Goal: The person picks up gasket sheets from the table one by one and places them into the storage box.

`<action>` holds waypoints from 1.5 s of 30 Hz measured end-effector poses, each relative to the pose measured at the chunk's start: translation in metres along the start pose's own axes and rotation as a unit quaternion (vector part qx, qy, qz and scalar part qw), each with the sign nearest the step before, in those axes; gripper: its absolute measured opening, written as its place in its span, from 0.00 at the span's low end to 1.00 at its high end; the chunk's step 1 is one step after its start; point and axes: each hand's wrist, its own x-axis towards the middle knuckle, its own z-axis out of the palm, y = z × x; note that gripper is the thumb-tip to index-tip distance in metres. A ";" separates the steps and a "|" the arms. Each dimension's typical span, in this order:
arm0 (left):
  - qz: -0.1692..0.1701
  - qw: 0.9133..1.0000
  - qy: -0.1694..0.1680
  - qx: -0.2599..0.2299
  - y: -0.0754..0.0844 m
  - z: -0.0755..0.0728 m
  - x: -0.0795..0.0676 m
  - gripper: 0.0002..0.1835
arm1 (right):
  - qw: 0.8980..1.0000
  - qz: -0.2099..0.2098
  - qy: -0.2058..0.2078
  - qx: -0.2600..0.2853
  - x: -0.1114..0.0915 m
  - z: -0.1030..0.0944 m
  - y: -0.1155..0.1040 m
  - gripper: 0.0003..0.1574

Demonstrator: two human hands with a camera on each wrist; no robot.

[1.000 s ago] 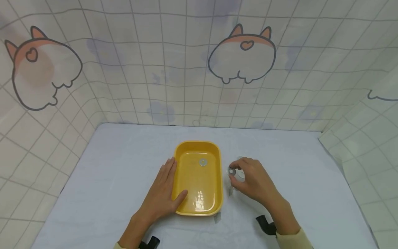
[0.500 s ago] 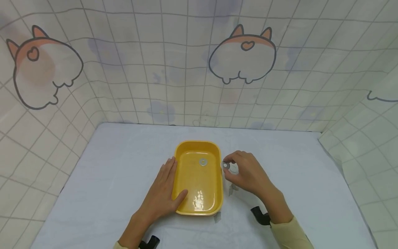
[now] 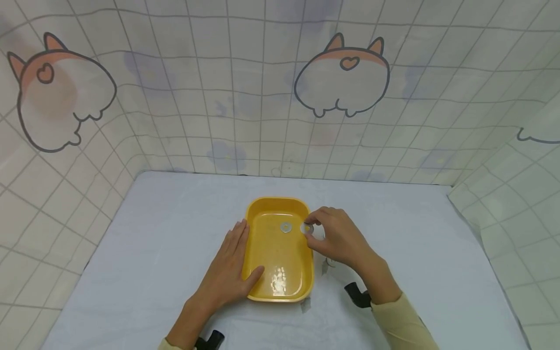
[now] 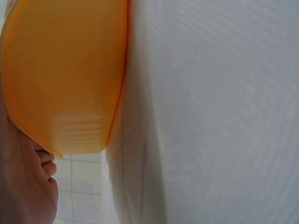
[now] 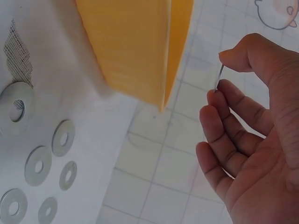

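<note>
A yellow tray (image 3: 277,262) lies on the white-covered table, with one flat metal washer (image 3: 282,227) inside it toward the far end. My left hand (image 3: 225,274) rests along the tray's left rim, fingers extended and thumb over the edge. In the left wrist view the tray's outer wall (image 4: 65,70) fills the upper left, beside the hand. My right hand (image 3: 341,240) pinches another washer (image 3: 304,229) between thumb and fingertips, over the tray's right rim in the head view. The right wrist view shows that washer edge-on, with the other fingers loosely bent.
Several washers (image 5: 32,173) of different sizes lie on the table right of the tray, largely hidden by the right hand in the head view. A grey mesh patch (image 5: 18,56) sits near them. Patterned sheeting (image 3: 262,112) stands behind the table and at both sides.
My right hand has moved left and slightly away from me with the pinched washer, from beside the tray to over its right rim. The left hand and tray stay in place.
</note>
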 end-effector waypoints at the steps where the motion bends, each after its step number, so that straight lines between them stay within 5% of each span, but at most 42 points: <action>1: 0.000 1.000 0.000 0.001 0.000 0.000 0.000 0.54 | 1.000 -0.001 -0.002 0.002 0.001 0.000 -0.001 0.16; 45: -0.006 1.000 -0.005 -0.003 0.000 -0.001 0.001 0.52 | 0.997 -0.044 -0.060 0.031 0.057 0.007 -0.016 0.16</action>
